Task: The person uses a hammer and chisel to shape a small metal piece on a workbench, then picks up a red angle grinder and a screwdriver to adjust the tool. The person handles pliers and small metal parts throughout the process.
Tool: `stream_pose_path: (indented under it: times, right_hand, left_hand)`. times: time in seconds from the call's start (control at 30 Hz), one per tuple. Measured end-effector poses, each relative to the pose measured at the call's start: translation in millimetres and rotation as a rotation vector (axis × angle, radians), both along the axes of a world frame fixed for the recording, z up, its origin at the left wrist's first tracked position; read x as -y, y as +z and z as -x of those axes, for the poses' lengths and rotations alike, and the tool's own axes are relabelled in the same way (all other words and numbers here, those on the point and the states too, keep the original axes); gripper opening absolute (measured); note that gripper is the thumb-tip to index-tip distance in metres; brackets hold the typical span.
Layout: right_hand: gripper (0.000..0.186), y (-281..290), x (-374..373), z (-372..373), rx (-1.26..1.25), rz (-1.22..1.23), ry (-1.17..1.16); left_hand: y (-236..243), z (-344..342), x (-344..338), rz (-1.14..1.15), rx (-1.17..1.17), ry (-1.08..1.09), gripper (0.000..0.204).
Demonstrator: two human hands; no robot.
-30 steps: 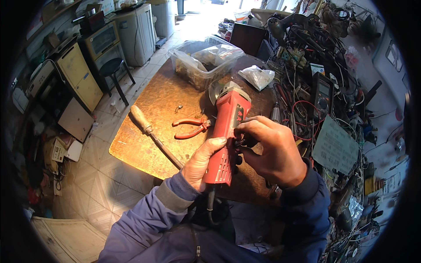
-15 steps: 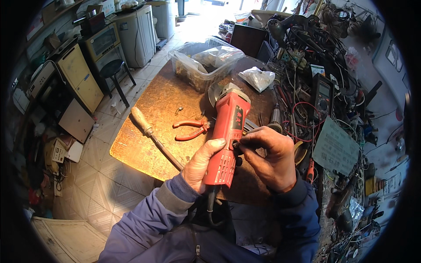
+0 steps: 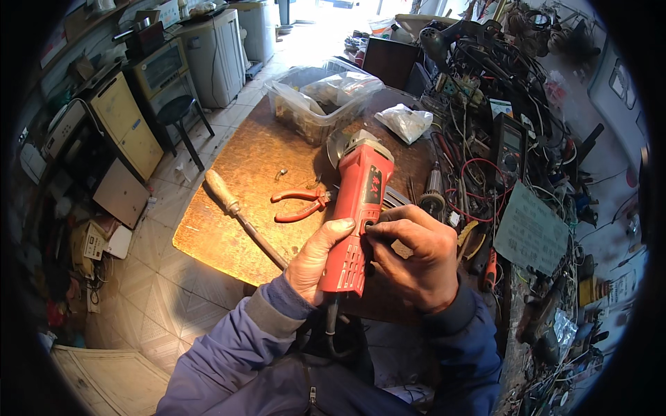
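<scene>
A red angle grinder (image 3: 362, 191) stands tilted over the table, its metal head and disc away from me and its cord toward my lap. My left hand (image 3: 312, 263) wraps round the rear of its body, thumb lying on top. Against the grinder's right side, by a small round dark hole, my right hand (image 3: 421, 258) has thumb and forefinger pinched together; whatever is between them is too small or hidden to name. Left of the grinder lie red-handled pliers (image 3: 295, 196) and a small metal piece (image 3: 281, 173). A wooden-handled tool with a long metal shaft (image 3: 223, 192) reaches toward my left wrist.
The brown wooden table (image 3: 201, 232) carries a clear plastic basket (image 3: 295, 125) with bags in it and a white plastic bag (image 3: 404, 123) at the far side. Tangled cables, a multimeter (image 3: 512, 145) and a greenish board (image 3: 533, 227) crowd the right. A black stool (image 3: 175, 111) stands left.
My right hand has shifted slightly left and down, its fingertips closer against the grinder's side. The left hand keeps its hold, and the whole view has moved a little.
</scene>
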State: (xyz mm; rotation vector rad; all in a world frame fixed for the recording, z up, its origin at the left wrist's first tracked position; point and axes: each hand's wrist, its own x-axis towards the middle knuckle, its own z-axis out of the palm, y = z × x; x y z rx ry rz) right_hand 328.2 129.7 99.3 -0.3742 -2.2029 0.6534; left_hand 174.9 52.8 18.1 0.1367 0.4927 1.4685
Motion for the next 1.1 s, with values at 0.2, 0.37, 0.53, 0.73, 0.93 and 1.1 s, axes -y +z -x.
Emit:
stream_pose_path:
  times: [0.2, 0.37, 0.53, 0.73, 0.93, 1.1]
  right_hand:
    - [0.014, -2.3, -13.6, -27.1, -0.062, 0.238, -0.219]
    - [0.015, -9.1, -22.9, -55.1, 0.034, 0.071, -0.444]
    - [0.019, -27.8, -38.5, -74.4, 0.411, -0.066, -0.520]
    - [0.032, -41.2, -20.8, -58.1, 0.644, -0.089, -0.599]
    - [0.030, -53.6, -26.5, -65.0, 0.642, -0.056, -0.619]
    - [0.028, -47.7, -31.4, -78.1, 0.687, -0.116, -0.598]
  left_hand:
    - [-1.3, 2.1, -2.4, -0.070, -0.023, -0.061, 0.051]
    - [-8.1, 7.4, -2.7, -0.158, 0.130, 0.007, 0.058]
    - [-9.8, 8.9, -6.1, -0.199, 0.204, -0.018, 0.059]
    - [-13.6, 11.3, -2.6, -0.217, 0.158, -0.006, 0.064]
    - [-13.1, 12.1, 4.9, -0.364, 0.179, 0.002, 0.075]
    - [-8.9, 13.6, 4.3, -0.319, 0.297, 0.014, 0.074]
